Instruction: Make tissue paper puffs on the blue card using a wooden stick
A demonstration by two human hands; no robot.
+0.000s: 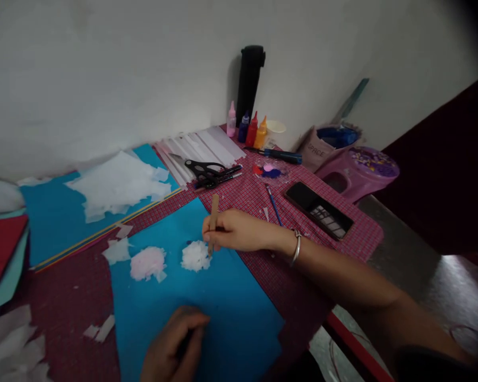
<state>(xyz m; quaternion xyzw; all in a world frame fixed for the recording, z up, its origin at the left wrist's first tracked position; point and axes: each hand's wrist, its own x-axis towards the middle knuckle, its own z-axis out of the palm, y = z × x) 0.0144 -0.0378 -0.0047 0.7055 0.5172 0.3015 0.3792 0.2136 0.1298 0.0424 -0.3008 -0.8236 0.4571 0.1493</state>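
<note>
My right hand [236,230] is closed around a flat wooden stick [214,213], held upright with its lower end touching a white tissue clump [195,256] on a blue paper sheet [219,313]. A pale pink tissue clump [147,263] lies to the left on the same sheet. My left hand [175,347] rests on the near part of the blue sheet with its fingers curled; what is in them, if anything, is hidden.
Black scissors [209,172], white paper strips [201,148], small paint bottles [247,129], a black flask [249,79], a paint palette [269,171], a brush [274,204], a phone [318,209] and pink containers [356,170] stand farther back. Torn tissue [117,183] lies on coloured sheets at left.
</note>
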